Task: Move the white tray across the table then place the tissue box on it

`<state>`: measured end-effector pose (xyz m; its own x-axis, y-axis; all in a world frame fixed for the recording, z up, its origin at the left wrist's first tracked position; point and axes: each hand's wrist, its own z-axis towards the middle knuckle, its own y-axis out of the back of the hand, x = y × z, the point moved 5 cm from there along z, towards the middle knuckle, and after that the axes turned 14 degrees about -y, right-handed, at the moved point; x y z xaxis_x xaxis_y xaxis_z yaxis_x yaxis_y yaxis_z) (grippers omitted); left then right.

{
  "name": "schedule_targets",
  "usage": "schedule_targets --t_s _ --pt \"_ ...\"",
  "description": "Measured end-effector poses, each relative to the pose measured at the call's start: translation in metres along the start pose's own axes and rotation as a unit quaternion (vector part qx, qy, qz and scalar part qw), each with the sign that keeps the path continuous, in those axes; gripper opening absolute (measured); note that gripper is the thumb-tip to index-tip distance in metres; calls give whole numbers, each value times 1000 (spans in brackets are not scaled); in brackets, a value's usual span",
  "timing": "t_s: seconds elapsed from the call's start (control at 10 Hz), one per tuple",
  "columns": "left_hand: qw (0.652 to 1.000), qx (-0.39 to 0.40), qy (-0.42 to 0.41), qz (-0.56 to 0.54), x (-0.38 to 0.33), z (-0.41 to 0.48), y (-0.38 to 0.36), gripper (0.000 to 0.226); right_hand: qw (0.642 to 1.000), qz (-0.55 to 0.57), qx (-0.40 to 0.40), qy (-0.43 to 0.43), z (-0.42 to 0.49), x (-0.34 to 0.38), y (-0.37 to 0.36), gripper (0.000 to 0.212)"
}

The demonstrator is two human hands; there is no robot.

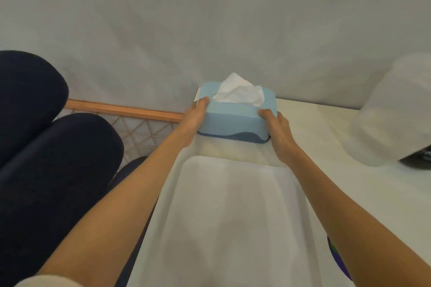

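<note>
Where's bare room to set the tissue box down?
The white tray is bare inside, between the two forearms, just nearer than the tissue box. Bare table also lies between the right hand and the white cloth-covered object. It is crowded at the far edge: the left hand and the right hand both grip the box by the wall.

I counted one blue tissue box (235,119), one white tray (233,216), one white table (314,123), two dark cushions (46,135), and my two hands, left hand (194,119) and right hand (277,131).
</note>
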<state>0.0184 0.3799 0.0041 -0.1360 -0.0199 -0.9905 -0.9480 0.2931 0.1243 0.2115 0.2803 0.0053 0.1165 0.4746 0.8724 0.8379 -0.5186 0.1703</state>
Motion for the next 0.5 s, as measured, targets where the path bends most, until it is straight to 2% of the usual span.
schedule_targets --t_s 0.2,0.3,0.4,0.5 --pt "1000 -6 1 -1 2 14 -2 35 1000 5 -6 0 14 3 -5 53" --pt "1000 -16 2 4 0 13 -3 41 1000 -7 0 -4 9 4 -5 55" --pt "999 -30 -13 37 -1 12 1 53 1000 -28 5 5 4 3 -2 66" --pt "991 -78 -46 96 -13 0 8 60 999 -43 -14 -6 -15 9 10 73"
